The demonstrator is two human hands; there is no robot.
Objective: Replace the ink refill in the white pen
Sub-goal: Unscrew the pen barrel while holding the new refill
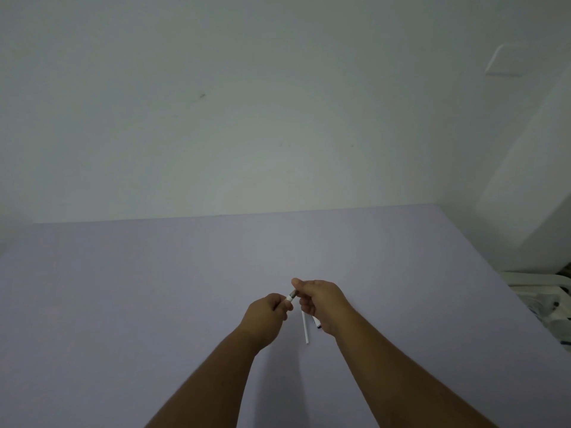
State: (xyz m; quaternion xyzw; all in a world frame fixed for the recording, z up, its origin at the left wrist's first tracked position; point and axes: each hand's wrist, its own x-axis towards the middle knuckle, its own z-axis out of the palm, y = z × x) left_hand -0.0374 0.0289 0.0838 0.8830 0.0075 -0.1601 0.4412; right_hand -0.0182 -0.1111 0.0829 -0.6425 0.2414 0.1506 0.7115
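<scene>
Both my hands meet over the middle of the lilac table (123,288). My left hand (267,315) is closed around the white pen (289,297), of which only a short white end shows past the fingers. My right hand (321,301) pinches the pen's dark grey tip section between thumb and forefinger. Under my right hand a thin white refill (305,329) lies on the table, pointing toward me. Beside it a second short piece with a dark tip (317,323) peeks out from under the palm.
A pale wall rises behind the table's far edge. At the right edge of the view, beyond the table's corner, stands white plastic furniture (537,282) with some clutter below it.
</scene>
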